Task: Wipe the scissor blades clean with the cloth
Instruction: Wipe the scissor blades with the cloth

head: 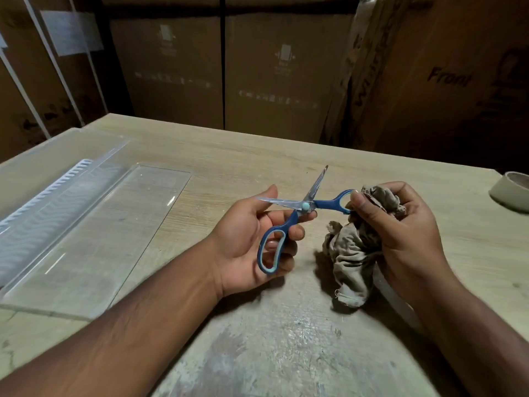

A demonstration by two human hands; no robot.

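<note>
Blue-handled scissors (303, 209) with a light blue pivot are held above the table, blades spread wide. One blade points up and away, the other points left over my left palm. My left hand (246, 245) grips the lower handle loop, palm up. My right hand (400, 239) is closed on a crumpled beige cloth (352, 253) and its thumb and fingertips also pinch the other handle loop. The cloth hangs down onto the table and is not touching the blades.
A worn wooden table (286, 353) lies under my hands. Clear plastic panels (94, 233) and a ribbed white part (37, 207) lie at the left. A roll of tape (512, 193) sits at the far right edge. Cardboard boxes (280, 73) stand behind.
</note>
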